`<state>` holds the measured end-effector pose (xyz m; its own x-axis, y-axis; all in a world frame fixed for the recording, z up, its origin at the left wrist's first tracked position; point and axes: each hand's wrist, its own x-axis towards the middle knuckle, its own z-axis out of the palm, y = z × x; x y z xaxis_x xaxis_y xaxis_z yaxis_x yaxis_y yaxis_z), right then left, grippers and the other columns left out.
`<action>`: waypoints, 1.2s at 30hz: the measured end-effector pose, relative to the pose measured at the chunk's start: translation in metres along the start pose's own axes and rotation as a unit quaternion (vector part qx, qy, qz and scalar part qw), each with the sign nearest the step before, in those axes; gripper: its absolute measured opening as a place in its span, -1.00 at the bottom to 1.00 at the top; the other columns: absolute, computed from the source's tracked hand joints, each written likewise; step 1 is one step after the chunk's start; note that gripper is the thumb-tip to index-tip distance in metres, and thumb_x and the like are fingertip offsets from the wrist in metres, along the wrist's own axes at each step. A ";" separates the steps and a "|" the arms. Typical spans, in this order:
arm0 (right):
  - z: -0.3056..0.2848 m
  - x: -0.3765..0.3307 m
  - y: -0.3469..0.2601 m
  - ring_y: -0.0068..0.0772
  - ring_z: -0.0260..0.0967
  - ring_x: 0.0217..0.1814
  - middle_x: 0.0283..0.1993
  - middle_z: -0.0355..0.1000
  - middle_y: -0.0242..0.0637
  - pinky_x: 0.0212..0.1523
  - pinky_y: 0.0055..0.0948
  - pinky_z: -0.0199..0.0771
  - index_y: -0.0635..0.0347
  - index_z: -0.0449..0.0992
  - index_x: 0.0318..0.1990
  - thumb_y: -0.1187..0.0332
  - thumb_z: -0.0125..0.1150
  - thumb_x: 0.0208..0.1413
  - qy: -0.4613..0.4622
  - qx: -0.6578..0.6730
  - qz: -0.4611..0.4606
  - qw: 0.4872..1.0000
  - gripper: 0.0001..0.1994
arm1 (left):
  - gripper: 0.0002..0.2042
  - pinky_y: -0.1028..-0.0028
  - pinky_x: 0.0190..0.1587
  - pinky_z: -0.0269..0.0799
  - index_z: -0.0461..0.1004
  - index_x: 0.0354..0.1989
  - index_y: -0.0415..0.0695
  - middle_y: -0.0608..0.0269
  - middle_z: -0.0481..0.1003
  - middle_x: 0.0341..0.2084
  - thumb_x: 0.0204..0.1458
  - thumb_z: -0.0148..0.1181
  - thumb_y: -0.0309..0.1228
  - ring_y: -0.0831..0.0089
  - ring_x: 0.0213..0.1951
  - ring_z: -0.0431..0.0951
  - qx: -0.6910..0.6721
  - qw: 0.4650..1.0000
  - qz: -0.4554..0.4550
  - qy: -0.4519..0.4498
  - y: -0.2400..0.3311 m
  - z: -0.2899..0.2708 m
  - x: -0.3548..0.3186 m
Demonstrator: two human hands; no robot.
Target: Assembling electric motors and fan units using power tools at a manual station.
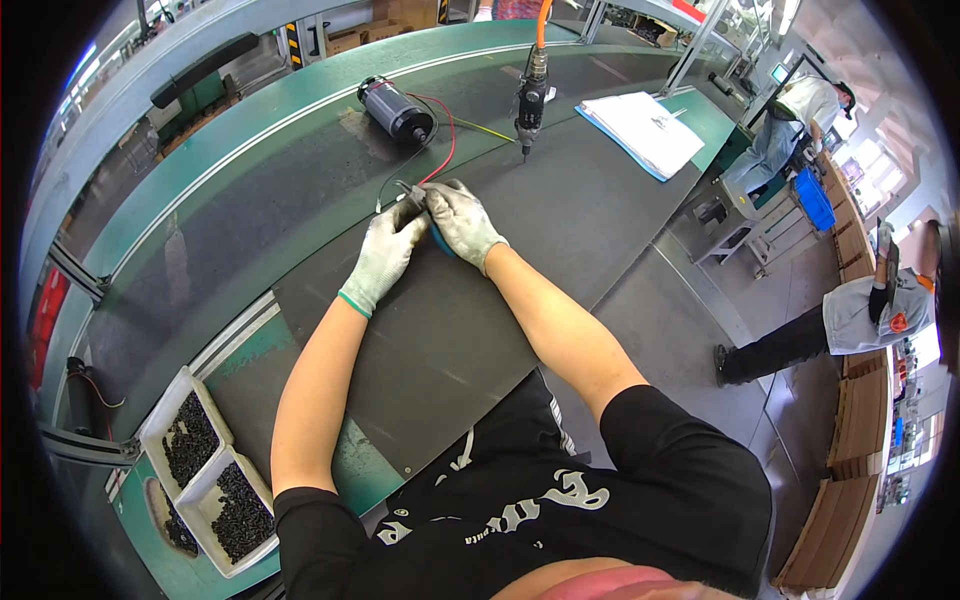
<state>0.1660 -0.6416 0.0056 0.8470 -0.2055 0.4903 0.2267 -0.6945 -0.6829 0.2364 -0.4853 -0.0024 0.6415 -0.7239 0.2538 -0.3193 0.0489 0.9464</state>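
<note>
Both my hands wear pale work gloves and meet over the dark mat [430,330]. My left hand [385,252] is closed, its fingertips pinching the wire ends beside my right hand. My right hand [460,222] is wrapped round a blue-handled tool [440,241]; its exact kind is mostly hidden by the palm. Just beyond the hands, a cylindrical motor [397,111] lies on its side. A red wire [452,138] curves from it down to my fingertips, and a thin black wire runs there too.
A black power screwdriver [531,100] hangs point-down from an orange hose. A blue-edged folder with papers [643,132] lies at the right. White bins [222,450] of small black parts stand at the lower left. Two people [800,110] are off to the right, near a blue crate [813,198].
</note>
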 end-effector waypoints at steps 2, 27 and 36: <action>-0.002 0.001 0.001 0.07 0.36 0.10 0.01 0.47 -0.03 0.16 -0.14 0.34 0.13 0.57 -0.02 -0.01 0.00 0.27 0.033 0.025 0.029 0.999 -0.58 | -0.67 0.47 -0.20 0.42 0.43 0.06 -0.25 0.32 0.51 -0.28 0.22 0.10 -0.30 0.56 -0.29 0.46 -0.074 0.997 -0.002 0.003 0.001 0.007 -0.001; -0.001 -0.003 -0.012 -0.03 0.45 0.02 -0.07 0.51 -0.04 0.05 -0.25 0.43 0.25 0.58 -0.10 0.22 0.20 0.10 0.000 0.051 0.093 0.994 -0.69 | -0.66 0.38 0.09 0.36 0.40 0.09 -0.37 -0.03 0.54 -0.07 0.31 -0.01 -0.34 0.30 -0.02 0.51 0.068 0.992 0.006 0.106 0.017 0.014 -0.007; 0.000 -0.004 -0.013 -0.03 0.47 0.00 -0.08 0.52 -0.01 0.04 -0.25 0.44 0.26 0.56 -0.06 0.21 0.16 0.14 0.032 0.046 0.089 0.994 -0.67 | -0.66 0.39 -0.01 0.41 0.39 0.11 -0.35 0.02 0.55 -0.13 0.26 0.03 -0.37 0.36 -0.11 0.53 0.089 0.989 0.003 0.120 0.023 0.016 -0.007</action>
<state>0.1600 -0.6312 0.0127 0.8460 -0.3647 0.3889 0.1220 -0.5777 -0.8071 0.2127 -0.4899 0.0146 0.7799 -0.5381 0.3197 -0.4271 -0.0841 0.9003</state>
